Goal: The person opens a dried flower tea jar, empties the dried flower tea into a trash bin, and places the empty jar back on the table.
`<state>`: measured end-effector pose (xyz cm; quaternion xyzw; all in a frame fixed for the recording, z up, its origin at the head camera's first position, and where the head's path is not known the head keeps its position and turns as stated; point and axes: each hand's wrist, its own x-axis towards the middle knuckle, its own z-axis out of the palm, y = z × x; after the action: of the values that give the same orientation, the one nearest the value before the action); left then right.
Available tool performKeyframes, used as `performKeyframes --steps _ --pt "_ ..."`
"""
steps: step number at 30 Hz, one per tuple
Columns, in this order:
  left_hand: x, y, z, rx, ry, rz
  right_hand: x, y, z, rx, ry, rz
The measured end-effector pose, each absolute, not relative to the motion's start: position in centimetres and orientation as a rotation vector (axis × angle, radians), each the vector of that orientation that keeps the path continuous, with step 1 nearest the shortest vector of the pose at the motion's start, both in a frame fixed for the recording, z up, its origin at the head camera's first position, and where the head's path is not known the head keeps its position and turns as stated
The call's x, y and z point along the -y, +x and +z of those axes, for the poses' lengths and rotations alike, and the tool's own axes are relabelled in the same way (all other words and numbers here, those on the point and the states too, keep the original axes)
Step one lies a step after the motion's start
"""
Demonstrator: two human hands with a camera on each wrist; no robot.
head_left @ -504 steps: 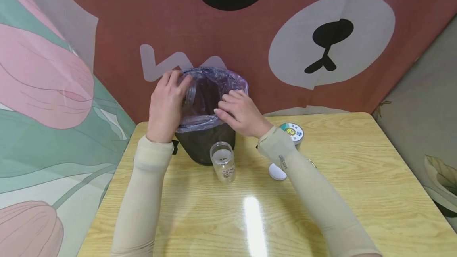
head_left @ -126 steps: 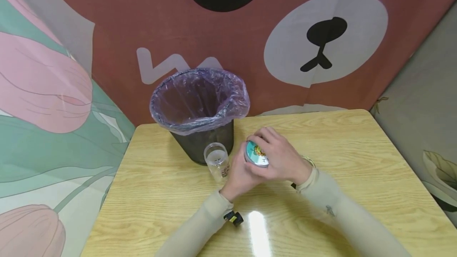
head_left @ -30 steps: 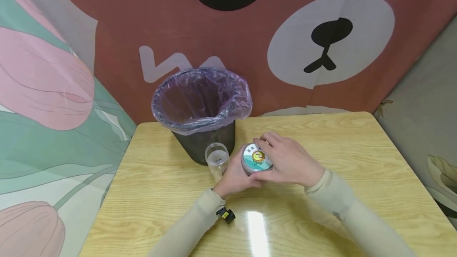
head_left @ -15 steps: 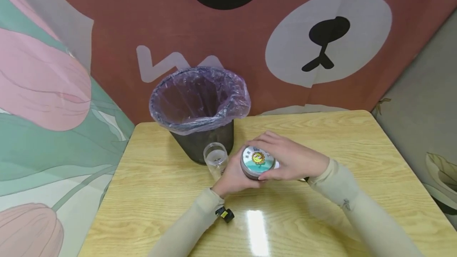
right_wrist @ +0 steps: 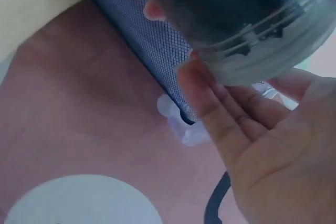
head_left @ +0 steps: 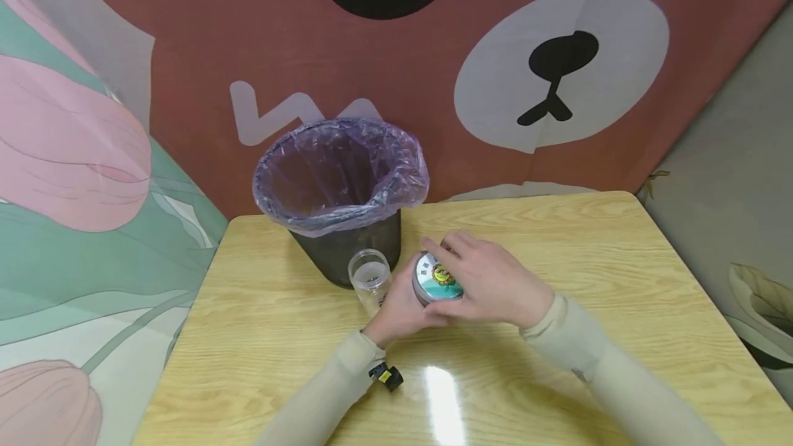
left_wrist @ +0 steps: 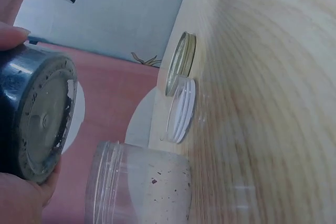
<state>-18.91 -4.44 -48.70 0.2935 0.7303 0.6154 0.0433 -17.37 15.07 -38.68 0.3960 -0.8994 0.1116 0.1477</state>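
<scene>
We get bright, even overhead light in the head view, with a white glare streak on the glossy table point(head_left: 442, 398) and only soft shadows under the arms. Edges bow a bit from the wide lens. Both wrist views look softer, and the jar point(right_wrist: 247, 24) up close is blurry.
</scene>
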Motion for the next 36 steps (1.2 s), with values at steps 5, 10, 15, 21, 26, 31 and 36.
performKeyframes --steps 5,10,15,21,26,31,36 --pt "4.4 -18.9 -48.7 -2.194 0.941 1.879 -15.9 -17.7 -38.6 2.647 1.267 0.502" --pt "4.4 -18.9 -48.8 -2.185 0.977 1.879 -16.7 -18.3 -38.6 2.665 1.394 0.678" --pt "4.4 -19.1 -49.0 -2.193 0.977 1.883 -16.9 -18.4 -38.6 2.676 1.413 0.742" --pt "4.7 -19.2 -49.0 -2.192 0.995 1.880 -16.0 -18.0 -38.8 2.673 1.251 0.558" --pt "4.8 -19.2 -48.7 -2.180 0.974 1.877 -15.3 -17.7 -38.7 2.617 1.234 0.424" --pt "4.9 -19.1 -48.6 -2.167 0.937 1.873 -15.6 -17.9 -38.6 2.626 1.315 0.563" --pt "5.0 -19.2 -48.7 -2.164 0.943 1.871 -16.1 -18.3 -38.7 2.633 1.428 0.746"
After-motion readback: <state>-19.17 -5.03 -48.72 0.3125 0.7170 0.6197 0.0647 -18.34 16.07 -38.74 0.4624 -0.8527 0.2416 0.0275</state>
